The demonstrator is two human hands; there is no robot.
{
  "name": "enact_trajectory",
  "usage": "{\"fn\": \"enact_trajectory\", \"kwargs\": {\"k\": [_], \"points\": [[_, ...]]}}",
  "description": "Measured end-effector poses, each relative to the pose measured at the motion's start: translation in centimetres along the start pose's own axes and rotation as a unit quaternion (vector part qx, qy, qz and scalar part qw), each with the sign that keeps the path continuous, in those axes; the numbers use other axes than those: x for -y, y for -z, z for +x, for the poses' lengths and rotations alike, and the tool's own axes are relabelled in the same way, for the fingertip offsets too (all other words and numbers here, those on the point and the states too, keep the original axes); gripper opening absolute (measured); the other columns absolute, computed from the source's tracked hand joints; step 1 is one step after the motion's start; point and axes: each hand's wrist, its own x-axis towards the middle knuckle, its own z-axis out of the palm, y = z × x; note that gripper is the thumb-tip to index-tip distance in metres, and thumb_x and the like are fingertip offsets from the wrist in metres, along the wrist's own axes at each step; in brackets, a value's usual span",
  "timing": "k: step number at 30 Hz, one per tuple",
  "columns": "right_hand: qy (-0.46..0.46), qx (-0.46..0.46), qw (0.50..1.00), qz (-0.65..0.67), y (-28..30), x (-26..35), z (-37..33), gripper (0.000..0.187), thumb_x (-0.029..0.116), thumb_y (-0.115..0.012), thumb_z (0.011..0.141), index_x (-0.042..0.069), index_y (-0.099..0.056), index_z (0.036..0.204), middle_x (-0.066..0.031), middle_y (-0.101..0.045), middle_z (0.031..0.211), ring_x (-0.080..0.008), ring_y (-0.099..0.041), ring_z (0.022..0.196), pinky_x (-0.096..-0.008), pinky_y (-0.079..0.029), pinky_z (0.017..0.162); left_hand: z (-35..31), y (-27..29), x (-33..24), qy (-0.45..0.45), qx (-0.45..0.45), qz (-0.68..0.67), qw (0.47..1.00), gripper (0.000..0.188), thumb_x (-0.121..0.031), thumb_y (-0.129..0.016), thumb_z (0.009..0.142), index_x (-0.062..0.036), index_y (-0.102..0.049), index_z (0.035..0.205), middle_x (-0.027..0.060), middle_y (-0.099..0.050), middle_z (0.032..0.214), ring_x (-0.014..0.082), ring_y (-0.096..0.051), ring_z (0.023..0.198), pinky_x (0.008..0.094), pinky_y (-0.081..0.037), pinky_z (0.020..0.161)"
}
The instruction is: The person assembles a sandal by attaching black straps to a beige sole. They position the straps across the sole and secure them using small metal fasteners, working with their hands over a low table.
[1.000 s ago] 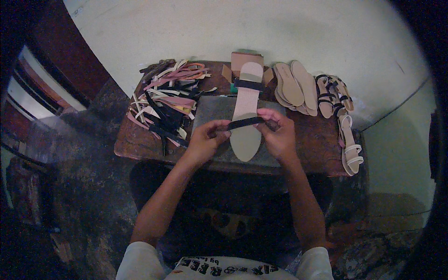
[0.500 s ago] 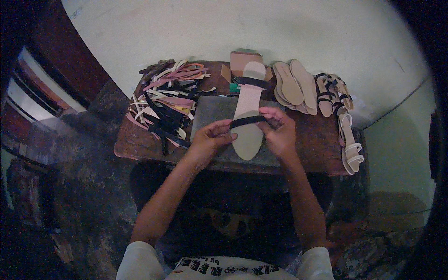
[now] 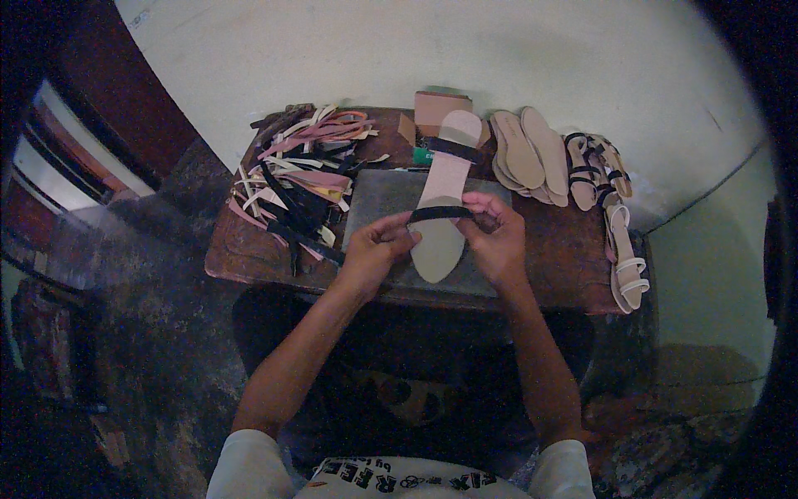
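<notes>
A pale sandal sole (image 3: 439, 249) with a pinkish middle is held up over the table, its pointed end toward me. One black strap (image 3: 440, 214) crosses its near part, and a second black strap (image 3: 454, 150) crosses near the rounded far end. My left hand (image 3: 374, 252) pinches the left edge of the sole at the near strap's end. At the opposite edge, my right hand (image 3: 495, 234) grips sole and strap between thumb and fingers. What lies under the sole at the fingertips is hidden.
Black, pink and white strips (image 3: 295, 179) heap on the left of the wooden table (image 3: 549, 279). A grey slab (image 3: 374, 191) lies under my hands, an open cardboard box (image 3: 443, 112) behind. Loose soles (image 3: 532, 154), black-strapped sandals (image 3: 586, 170) and white-strapped sandals (image 3: 628, 262) line the right.
The sole's far end has swung slightly to the right and its near tip sits a little higher. Both hands keep their hold at the near strap.
</notes>
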Motion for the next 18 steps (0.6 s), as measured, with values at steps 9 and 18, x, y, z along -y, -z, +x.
{"fn": "enact_trajectory", "kwargs": {"k": [9,18], "points": [[0.079,-0.052,0.974,-0.204,0.3,2.0,-1.2,0.039,0.01,-0.084,0.074,0.004,-0.065,0.107,-0.0066,-0.068,0.086,-0.014,-0.066,0.081,-0.029,-0.055,0.073,0.6,0.7,-0.6,-0.023,-0.055,0.004,0.998,0.039,-0.01,-0.073,0.085,0.0046,-0.064,0.12,0.0094,-0.071,0.101,0.0131,-0.066,0.087,0.0267,-0.051,0.08],[0.121,0.01,0.988,-0.098,-0.8,3.6,-1.6,0.042,0.012,-0.081,0.078,0.003,-0.059,0.112,-0.013,-0.064,0.108,-0.0234,-0.068,0.079,-0.0341,-0.056,0.068,0.6,0.6,-0.8,-0.062,-0.055,0.074,0.994,0.034,-0.013,-0.073,0.087,0.0029,-0.067,0.116,0.0104,-0.072,0.099,0.0143,-0.067,0.085,0.0286,-0.053,0.078]]}}
